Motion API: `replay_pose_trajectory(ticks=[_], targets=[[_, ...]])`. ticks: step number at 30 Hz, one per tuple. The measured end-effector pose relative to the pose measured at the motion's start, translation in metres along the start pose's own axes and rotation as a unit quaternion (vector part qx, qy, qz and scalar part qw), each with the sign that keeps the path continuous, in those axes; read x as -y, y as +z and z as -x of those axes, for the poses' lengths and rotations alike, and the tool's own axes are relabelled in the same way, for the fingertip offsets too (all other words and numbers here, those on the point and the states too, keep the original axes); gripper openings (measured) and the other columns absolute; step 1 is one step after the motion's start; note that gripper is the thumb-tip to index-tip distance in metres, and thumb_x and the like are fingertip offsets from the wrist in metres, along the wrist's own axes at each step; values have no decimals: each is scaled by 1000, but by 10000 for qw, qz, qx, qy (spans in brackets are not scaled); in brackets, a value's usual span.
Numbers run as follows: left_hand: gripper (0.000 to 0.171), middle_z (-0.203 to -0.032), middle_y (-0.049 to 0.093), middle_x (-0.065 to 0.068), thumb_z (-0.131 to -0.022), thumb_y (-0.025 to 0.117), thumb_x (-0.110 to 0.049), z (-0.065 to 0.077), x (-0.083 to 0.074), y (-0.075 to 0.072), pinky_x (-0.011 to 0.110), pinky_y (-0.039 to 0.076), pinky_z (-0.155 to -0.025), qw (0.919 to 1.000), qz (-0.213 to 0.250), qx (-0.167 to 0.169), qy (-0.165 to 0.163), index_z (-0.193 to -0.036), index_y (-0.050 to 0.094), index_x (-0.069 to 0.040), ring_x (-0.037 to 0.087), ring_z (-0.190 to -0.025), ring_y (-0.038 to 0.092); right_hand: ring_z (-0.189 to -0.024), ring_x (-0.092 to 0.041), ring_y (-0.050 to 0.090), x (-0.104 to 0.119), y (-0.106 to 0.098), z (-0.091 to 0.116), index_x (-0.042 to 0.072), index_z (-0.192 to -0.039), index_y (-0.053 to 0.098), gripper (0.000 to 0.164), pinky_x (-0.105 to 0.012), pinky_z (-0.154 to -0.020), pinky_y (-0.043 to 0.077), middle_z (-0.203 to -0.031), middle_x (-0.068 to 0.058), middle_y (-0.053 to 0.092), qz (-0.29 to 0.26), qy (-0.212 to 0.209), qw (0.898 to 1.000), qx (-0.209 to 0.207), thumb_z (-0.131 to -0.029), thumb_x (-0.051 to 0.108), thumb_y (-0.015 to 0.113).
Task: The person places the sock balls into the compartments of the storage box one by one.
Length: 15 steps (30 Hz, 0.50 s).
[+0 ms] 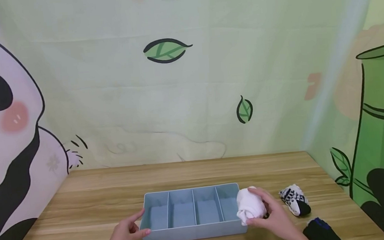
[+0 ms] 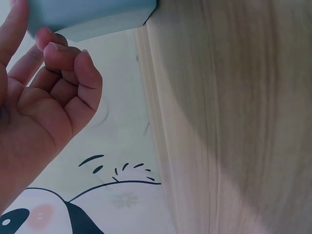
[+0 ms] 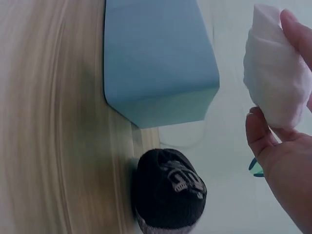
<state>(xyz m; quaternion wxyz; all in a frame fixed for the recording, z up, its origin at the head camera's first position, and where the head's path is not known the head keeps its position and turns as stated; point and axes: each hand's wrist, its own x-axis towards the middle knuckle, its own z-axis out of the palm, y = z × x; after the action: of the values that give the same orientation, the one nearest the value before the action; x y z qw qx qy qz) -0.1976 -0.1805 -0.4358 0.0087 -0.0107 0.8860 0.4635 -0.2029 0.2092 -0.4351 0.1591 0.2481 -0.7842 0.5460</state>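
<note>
A light blue storage box (image 1: 191, 233) with several compartments rests on the wooden table. My left hand (image 1: 123, 232) holds its left end, thumb at the front corner and index finger against the side wall; in the left wrist view the other fingers (image 2: 66, 61) are curled. A rolled white sock (image 1: 250, 205) is pinched between the thumb and fingers of my right hand (image 1: 275, 219), at the box's right end. Below it, in the right wrist view, a black sock (image 3: 168, 190) with grey lettering lies near the box; in the head view it is mostly hidden.
To the right lie a black-and-white patterned sock (image 1: 294, 199) and a black sock with a blue edge (image 1: 321, 232), cut off by the frame's bottom. Behind the table (image 1: 183, 174) hangs a printed backdrop (image 1: 203, 96) with pandas, leaves and bamboo.
</note>
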Motion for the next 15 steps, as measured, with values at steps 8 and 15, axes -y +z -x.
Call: replay_pose_trajectory(ticks=[8,15], targets=[[62,-60,39,3,-71,74,-12,0,1,0,23,29,-48,10000,1,1,17,-126,49,-2,15,-57,36,-108,-3,42,-6,10,-10,-10,-123,44,70,-15,-83,38,-122,-27,37,-581,-447,9973,59,-60,-12,75],[61,-60,39,2,-71,74,-11,0,1,0,23,29,-48,9999,-26,-29,107,-126,50,-1,14,-55,36,-113,2,39,-9,16,-14,-8,-122,47,70,-14,-84,36,-129,-31,33,-430,-280,9987,-37,-59,-5,78]])
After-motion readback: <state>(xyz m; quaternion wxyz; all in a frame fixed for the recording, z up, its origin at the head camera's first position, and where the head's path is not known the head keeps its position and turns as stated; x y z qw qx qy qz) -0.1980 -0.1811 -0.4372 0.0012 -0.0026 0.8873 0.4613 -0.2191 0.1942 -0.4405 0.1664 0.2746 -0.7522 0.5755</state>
